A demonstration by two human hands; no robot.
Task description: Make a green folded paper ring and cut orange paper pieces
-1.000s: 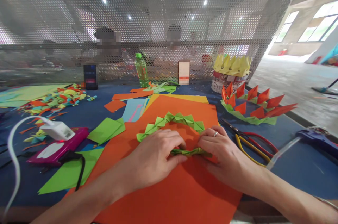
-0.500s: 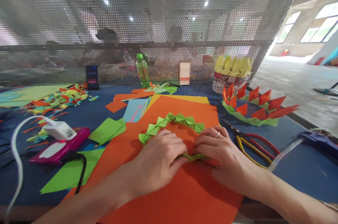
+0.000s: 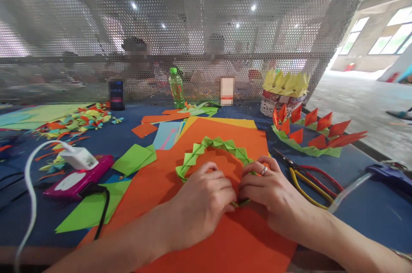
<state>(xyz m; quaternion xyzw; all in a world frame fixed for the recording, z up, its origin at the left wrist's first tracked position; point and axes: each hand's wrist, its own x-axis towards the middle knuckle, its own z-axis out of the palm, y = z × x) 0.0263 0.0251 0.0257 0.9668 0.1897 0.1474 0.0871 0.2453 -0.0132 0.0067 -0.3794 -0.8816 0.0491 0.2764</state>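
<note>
A ring of folded green paper (image 3: 219, 142) with zigzag points curves over a large orange sheet (image 3: 199, 238). My left hand (image 3: 207, 195) is closed on the ring's near left part, fingers curled and thumb underneath. Opposite it, my right hand (image 3: 265, 187), with a silver band on one finger, pinches the near right part. The fingertips of both hands almost meet at the near edge, where only a sliver of green shows between them. My fingers hide most of that near section.
Scissors (image 3: 312, 180) and a glue gun (image 3: 391, 176) lie on the right. Behind them sits a red-and-green paper crown (image 3: 317, 129); a yellow paper crown (image 3: 286, 82) stands farther back. Left are green sheets (image 3: 135, 159) and a magenta power strip (image 3: 80, 178). A green bottle (image 3: 176, 88) stands behind.
My hands have drawn closer together at the ring's near edge, and the ring looks rounder and narrower. The whole view has shifted slightly.
</note>
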